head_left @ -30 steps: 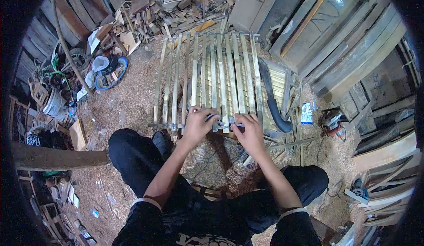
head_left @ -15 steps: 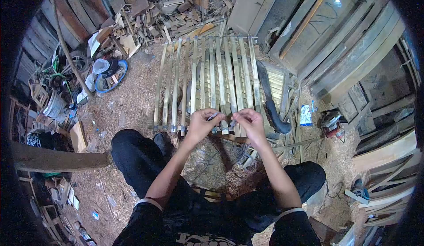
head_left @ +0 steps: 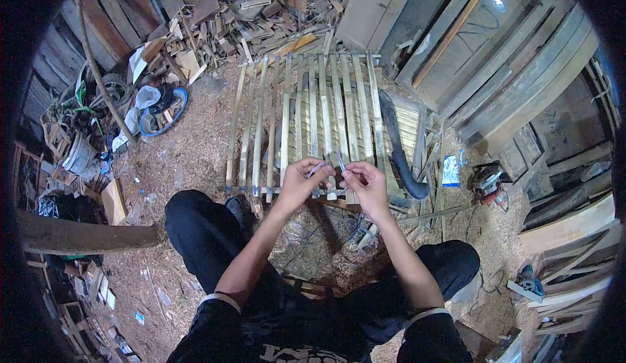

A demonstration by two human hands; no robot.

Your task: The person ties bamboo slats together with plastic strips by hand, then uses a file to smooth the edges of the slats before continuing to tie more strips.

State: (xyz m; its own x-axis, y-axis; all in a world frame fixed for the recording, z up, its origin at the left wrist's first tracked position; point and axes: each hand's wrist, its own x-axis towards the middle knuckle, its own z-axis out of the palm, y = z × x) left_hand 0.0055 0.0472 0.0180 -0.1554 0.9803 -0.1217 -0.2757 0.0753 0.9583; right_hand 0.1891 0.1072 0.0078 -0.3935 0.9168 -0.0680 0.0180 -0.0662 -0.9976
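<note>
The brown floor point(head_left: 195, 141), covered with wood shavings, spreads around the sitting person in black clothes point(head_left: 287, 320). On the right side, long grey-brown wooden boards point(head_left: 521, 76) are leaning. In front of the person's knees lies the slatted frame of narrow pale wooden strips point(head_left: 285, 112), and a yellowish slatted panel point(head_left: 407, 123) shows beneath it and at its right. Beyond the frame is a pile of broken wood scraps point(head_left: 228, 27). A dark, thick, curved tube point(head_left: 398, 148) lies along the frame's right side. To the left, well apart, is a round basin with blue rim point(head_left: 183, 95).

Above the near edge of the frame, the left hand point(head_left: 303, 181) pinches a thin whitish piece point(head_left: 317, 168) between thumb and fingers. Near it, the right hand point(head_left: 366, 183) pinches a thin pale strip point(head_left: 341, 161). Whether these two are joined, I cannot tell.
</note>
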